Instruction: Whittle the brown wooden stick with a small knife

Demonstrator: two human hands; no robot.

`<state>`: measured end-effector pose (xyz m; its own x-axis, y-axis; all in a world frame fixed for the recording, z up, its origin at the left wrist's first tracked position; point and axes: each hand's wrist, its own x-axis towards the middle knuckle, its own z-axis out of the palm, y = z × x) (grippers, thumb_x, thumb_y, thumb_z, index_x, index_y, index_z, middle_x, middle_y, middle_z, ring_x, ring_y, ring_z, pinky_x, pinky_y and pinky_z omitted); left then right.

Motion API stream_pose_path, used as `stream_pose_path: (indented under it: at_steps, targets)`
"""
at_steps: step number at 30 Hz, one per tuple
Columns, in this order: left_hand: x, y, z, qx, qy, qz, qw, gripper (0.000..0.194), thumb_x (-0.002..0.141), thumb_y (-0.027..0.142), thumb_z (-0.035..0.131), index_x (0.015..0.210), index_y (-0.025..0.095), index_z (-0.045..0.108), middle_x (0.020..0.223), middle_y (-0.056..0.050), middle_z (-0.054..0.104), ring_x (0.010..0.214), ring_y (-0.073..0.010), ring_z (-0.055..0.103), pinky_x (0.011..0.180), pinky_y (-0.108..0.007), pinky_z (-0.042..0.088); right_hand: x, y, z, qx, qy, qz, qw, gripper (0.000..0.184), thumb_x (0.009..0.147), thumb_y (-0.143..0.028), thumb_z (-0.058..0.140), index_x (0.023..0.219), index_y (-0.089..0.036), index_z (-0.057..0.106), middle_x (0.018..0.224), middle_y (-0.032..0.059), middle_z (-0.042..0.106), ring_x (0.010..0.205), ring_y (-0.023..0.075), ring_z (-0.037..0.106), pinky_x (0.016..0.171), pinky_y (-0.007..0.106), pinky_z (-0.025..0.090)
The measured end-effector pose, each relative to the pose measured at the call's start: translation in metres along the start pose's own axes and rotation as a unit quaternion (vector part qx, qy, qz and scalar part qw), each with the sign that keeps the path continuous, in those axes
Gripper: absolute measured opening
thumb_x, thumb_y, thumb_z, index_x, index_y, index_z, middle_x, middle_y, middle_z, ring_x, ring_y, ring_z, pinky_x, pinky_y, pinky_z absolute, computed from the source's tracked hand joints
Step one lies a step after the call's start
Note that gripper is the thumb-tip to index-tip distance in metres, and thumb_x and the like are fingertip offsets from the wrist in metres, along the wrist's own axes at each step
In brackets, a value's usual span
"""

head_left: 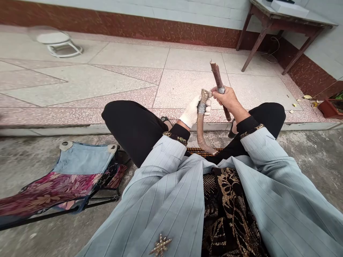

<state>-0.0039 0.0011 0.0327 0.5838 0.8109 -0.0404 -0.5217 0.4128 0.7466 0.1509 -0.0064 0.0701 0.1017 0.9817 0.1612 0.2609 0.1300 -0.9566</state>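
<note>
In a white knitted glove, my left hand (193,110) is closed around a curved wooden stick (200,125), just at a band of silver wire (202,108) wound near its upper end. The stick's lower end bends right, above my lap. My bare right hand (228,98) grips a straighter, darker stick (215,73), which also carries a wire winding (221,90) and stands tilted, its jagged end up. The right fingertips are close to the top of the curved stick; whether they pinch a wire end there is too small to tell.
A folding chair (77,185) with patchwork fabric stands at my left. Beyond the raised tiled step (128,126) are a white stool (57,43) at far left and a wooden table (289,21) at back right. A planter (332,109) sits at the right edge.
</note>
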Motion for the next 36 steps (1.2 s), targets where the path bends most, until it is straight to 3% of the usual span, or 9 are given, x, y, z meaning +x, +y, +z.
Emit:
stream_pose_path:
  at_steps: [6, 10, 13, 16, 19, 25, 30, 36]
  targets:
    - [-0.003, 0.002, 0.002, -0.040, -0.013, -0.015, 0.999, 0.039, 0.098, 0.047, 0.041, 0.095, 0.015, 0.063, 0.064, 0.000, 0.060, 0.043, -0.0073, 0.053, 0.039, -0.019, 0.038, -0.002, 0.003, -0.004, 0.109, -0.086, -0.010, 0.990, 0.011, 0.077, -0.027, 0.067, 0.081, -0.018, 0.063, 0.055, -0.0058, 0.042, 0.044, 0.0062, 0.034, 0.040, 0.022, 0.028]
    - [-0.004, 0.003, 0.005, -0.066, -0.003, -0.032, 0.997, 0.043, 0.097, 0.049, 0.039, 0.090, 0.014, 0.063, 0.062, 0.000, 0.060, 0.041, -0.0075, 0.052, 0.038, -0.020, 0.038, 0.001, 0.002, -0.007, 0.071, -0.098, -0.023, 0.992, 0.012, 0.075, -0.027, 0.069, 0.079, -0.019, 0.062, 0.052, -0.0065, 0.041, 0.045, 0.0071, 0.033, 0.041, 0.023, 0.027]
    - [-0.004, 0.003, 0.008, -0.068, 0.017, -0.044, 0.997, 0.044, 0.097, 0.051, 0.040, 0.089, 0.014, 0.063, 0.061, -0.001, 0.060, 0.039, -0.0076, 0.051, 0.036, -0.019, 0.037, 0.002, 0.000, -0.006, -0.001, -0.086, -0.071, 0.994, 0.014, 0.071, -0.027, 0.073, 0.077, -0.019, 0.063, 0.057, -0.0046, 0.047, 0.051, 0.0085, 0.039, 0.045, 0.024, 0.032]
    - [-0.005, 0.003, 0.011, -0.041, 0.020, -0.030, 0.998, 0.040, 0.097, 0.048, 0.042, 0.099, 0.016, 0.065, 0.064, 0.000, 0.062, 0.040, -0.0079, 0.053, 0.037, -0.019, 0.038, 0.003, 0.000, -0.003, -0.040, -0.046, -0.108, 0.992, 0.019, 0.072, -0.031, 0.073, 0.073, -0.018, 0.059, 0.064, -0.0022, 0.051, 0.062, 0.0112, 0.047, 0.053, 0.025, 0.038]
    - [-0.008, 0.002, 0.012, 0.001, 0.029, 0.013, 1.000, 0.035, 0.096, 0.043, 0.048, 0.120, 0.022, 0.062, 0.075, 0.000, 0.067, 0.049, -0.0087, 0.061, 0.041, -0.018, 0.043, 0.005, 0.005, 0.000, -0.063, -0.009, -0.109, 0.992, 0.018, 0.077, -0.033, 0.068, 0.076, -0.019, 0.056, 0.067, -0.0008, 0.054, 0.066, 0.0137, 0.052, 0.060, 0.028, 0.043]
    - [-0.007, -0.002, 0.012, 0.093, 0.061, 0.071, 0.991, 0.049, 0.094, 0.039, 0.052, 0.142, 0.031, 0.045, 0.091, -0.001, 0.067, 0.060, -0.0086, 0.067, 0.048, -0.016, 0.051, 0.008, 0.010, 0.006, -0.210, 0.066, -0.098, 0.970, 0.012, 0.077, -0.026, 0.066, 0.076, -0.020, 0.056, 0.070, 0.0014, 0.060, 0.069, 0.0172, 0.056, 0.071, 0.034, 0.047]
    - [-0.002, -0.005, 0.012, 0.181, 0.091, 0.077, 0.976, 0.053, 0.094, 0.041, 0.052, 0.145, 0.033, 0.039, 0.089, 0.000, 0.064, 0.052, -0.0043, 0.060, 0.048, -0.015, 0.050, 0.012, 0.006, 0.007, -0.253, 0.049, -0.080, 0.963, 0.009, 0.076, -0.024, 0.066, 0.075, -0.019, 0.060, 0.069, 0.0012, 0.060, 0.067, 0.0170, 0.055, 0.069, 0.034, 0.046]
    - [0.003, -0.003, 0.001, 0.215, 0.087, 0.084, 0.969, 0.049, 0.096, 0.040, 0.043, 0.143, 0.031, 0.040, 0.088, 0.000, 0.062, 0.053, -0.0068, 0.063, 0.048, -0.019, 0.051, 0.018, 0.008, 0.003, -0.203, 0.006, -0.067, 0.977, 0.007, 0.076, -0.021, 0.066, 0.075, -0.015, 0.064, 0.068, 0.0012, 0.060, 0.067, 0.0151, 0.057, 0.066, 0.030, 0.045]
